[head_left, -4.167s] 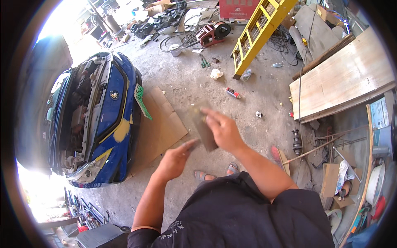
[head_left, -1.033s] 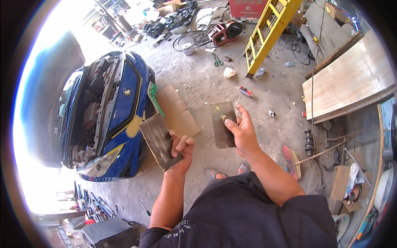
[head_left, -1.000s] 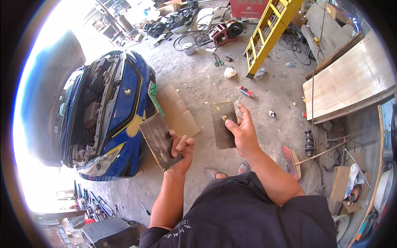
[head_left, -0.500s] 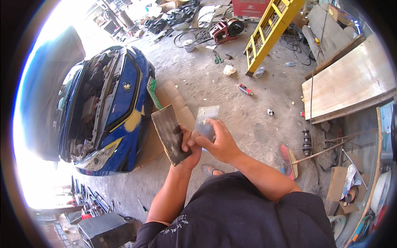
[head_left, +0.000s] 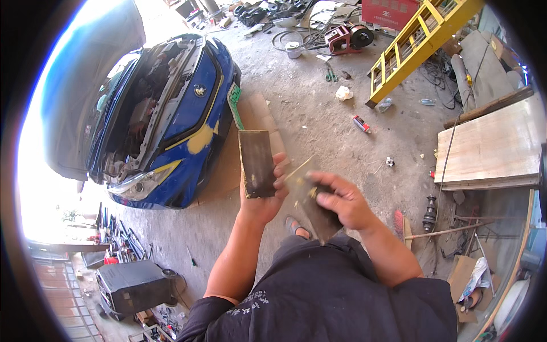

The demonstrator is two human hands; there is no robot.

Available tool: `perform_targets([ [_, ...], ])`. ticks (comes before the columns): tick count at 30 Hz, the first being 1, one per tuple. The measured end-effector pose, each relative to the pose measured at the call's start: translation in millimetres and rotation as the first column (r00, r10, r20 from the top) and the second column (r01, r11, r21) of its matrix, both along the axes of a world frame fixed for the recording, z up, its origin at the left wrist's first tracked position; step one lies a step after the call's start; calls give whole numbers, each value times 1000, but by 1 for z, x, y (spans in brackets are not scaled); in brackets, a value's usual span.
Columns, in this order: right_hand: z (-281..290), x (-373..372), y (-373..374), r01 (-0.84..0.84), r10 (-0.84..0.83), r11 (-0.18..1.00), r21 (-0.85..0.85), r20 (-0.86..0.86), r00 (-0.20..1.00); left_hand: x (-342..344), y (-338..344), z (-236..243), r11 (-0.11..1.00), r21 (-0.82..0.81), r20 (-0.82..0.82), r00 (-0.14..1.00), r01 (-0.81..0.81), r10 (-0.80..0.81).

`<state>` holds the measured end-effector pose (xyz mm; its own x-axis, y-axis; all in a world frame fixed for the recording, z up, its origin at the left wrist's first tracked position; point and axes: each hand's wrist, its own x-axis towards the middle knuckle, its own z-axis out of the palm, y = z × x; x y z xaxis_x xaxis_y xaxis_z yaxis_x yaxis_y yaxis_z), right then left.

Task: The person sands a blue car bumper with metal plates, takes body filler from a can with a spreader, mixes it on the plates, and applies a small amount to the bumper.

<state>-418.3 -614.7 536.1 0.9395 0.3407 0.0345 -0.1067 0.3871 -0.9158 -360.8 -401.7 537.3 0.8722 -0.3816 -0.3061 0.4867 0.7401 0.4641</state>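
My left hand (head_left: 263,206) is wrapped round a dark, flat rectangular putty board (head_left: 256,162), with yellowish residue along its edges. Just to its right, my right hand (head_left: 350,208) grips a thin, see-through putty spreader (head_left: 319,219) between thumb and fingers. Yellow putty specks show on the spreader, which is tilted and partly blurred. Its upper corner comes close to the left fingers; whether they touch I cannot tell. Ahead and to the left stands a blue car (head_left: 188,114) with its hood raised. A yellow putty patch (head_left: 202,140) covers part of its front bumper.
Flattened cardboard (head_left: 261,108) lies beside the bumper. A yellow ladder (head_left: 407,51), a red-and-dark can (head_left: 361,123) and a cable reel (head_left: 348,39) are farther off. To the right are a wooden panel (head_left: 490,145) and a broom (head_left: 404,228); a dark box (head_left: 134,285) stands lower left.
My hands have moved apart. The board has turned more upright, and the spreader has swung down and right, now tilted. The whole view has shifted, so the surroundings sit farther right.
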Motion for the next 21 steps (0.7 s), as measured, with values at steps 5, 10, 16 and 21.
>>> perform_targets([
  [5,3,-10,38,-206,204,979,-17,-64,977,0,4,-6,996,4,-63,994,85,-85],
  [10,-2,-8,70,-237,233,971,-28,-112,966,-6,19,-6,995,-7,-153,984,97,-97],
  [16,5,18,105,-210,200,976,-57,-144,969,-16,64,-8,976,186,-204,976,109,-70],
  [21,5,-3,148,-212,193,959,-190,-115,975,-19,124,-44,914,-315,70,967,256,-247],
])
